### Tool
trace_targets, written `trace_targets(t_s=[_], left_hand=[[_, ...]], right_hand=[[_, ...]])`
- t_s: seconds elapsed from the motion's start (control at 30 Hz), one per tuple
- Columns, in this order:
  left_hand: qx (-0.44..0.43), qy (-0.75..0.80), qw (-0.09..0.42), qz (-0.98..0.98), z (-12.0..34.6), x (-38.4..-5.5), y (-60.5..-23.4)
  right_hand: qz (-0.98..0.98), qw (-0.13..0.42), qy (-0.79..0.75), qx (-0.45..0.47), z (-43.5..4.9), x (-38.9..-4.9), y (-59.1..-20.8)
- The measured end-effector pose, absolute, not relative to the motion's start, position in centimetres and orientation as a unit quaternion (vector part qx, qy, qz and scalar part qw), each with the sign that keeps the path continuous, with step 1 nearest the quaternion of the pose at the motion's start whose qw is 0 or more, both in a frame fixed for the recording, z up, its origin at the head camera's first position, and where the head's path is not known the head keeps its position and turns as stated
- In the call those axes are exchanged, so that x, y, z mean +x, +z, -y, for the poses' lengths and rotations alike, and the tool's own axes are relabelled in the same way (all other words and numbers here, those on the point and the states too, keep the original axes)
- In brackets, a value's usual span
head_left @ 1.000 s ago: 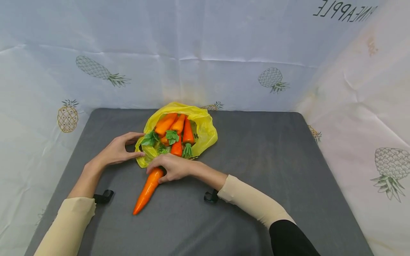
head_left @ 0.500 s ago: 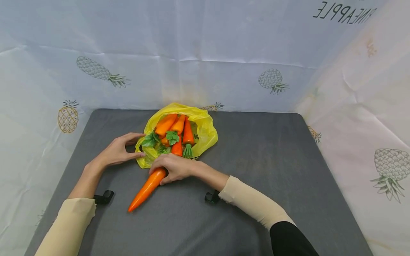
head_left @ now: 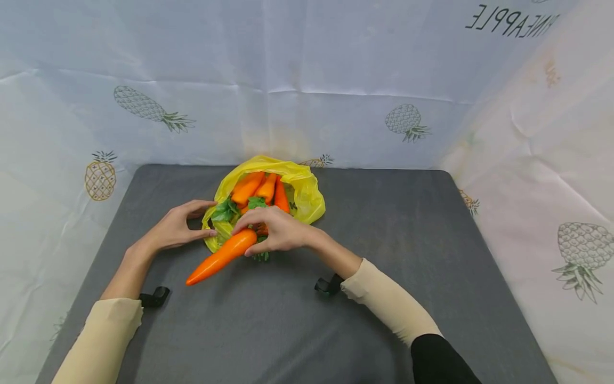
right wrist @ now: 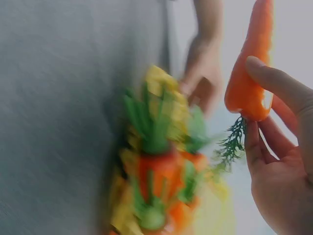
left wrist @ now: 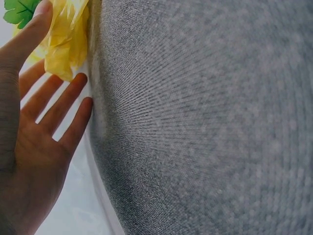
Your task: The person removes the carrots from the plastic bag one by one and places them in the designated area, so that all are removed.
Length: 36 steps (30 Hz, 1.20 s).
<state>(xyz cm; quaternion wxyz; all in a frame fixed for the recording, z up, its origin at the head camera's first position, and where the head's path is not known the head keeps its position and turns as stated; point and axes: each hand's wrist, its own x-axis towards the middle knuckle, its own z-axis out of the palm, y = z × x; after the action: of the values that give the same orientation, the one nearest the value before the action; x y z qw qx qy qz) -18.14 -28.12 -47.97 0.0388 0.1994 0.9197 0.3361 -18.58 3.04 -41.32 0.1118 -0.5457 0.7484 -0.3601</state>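
Note:
My right hand (head_left: 283, 229) pinches a glossy orange carrot (head_left: 223, 257) near its thick end. In the head view the carrot lies aslant, its tip pointing down and left. Dark green fronds (right wrist: 234, 139) hang from its thick end in the right wrist view. A crumpled yellow plastic bag (head_left: 309, 197) stands with its mouth facing me; several orange carrots (head_left: 247, 186) with green leafy tops lie inside. My left hand (head_left: 177, 226) rests at the bag's left rim. Its fingers are nearly straight and spread, with thumb and index finger apart (left wrist: 49, 117). My right hand partly hides the bag's front.
A dark grey cloth-covered table (head_left: 393, 256) lies under the bag and hands. White cloth (head_left: 336, 128) printed with pineapples hangs behind and at the sides. A black strap end (head_left: 154, 297) sticks out by the left wrist, another (head_left: 329, 285) by the right.
My right hand has raised the carrot and moved up and right, over the front of the bag. The carrot's tip has swung up and left. My left hand has stayed at the bag's rim.

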Motion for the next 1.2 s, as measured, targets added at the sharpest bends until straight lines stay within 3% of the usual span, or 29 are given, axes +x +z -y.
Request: trace_targets(t_s=[0.33, 0.6, 0.93, 1.2], left_hand=[[0.222, 0.33, 0.029, -0.917, 28.2, -18.0, -48.0], [0.203, 0.332, 0.036, -0.92, 28.2, -18.1, -48.1], [0.201, 0.337, 0.042, -0.919, 28.2, -18.0, -47.8], [0.199, 0.337, 0.043, -0.919, 28.1, -18.1, -47.9]], right_hand=[[-0.756, 0.042, -0.433, -0.49, -7.2, -20.7, -37.9], [-0.808, -0.014, -0.444, -0.388, -11.0, -22.8, -37.1], [-0.843, -0.035, -0.48, -0.24, -15.6, -23.5, -35.0], [-0.871, -0.03, -0.469, -0.144, -19.4, -26.1, -37.9]])
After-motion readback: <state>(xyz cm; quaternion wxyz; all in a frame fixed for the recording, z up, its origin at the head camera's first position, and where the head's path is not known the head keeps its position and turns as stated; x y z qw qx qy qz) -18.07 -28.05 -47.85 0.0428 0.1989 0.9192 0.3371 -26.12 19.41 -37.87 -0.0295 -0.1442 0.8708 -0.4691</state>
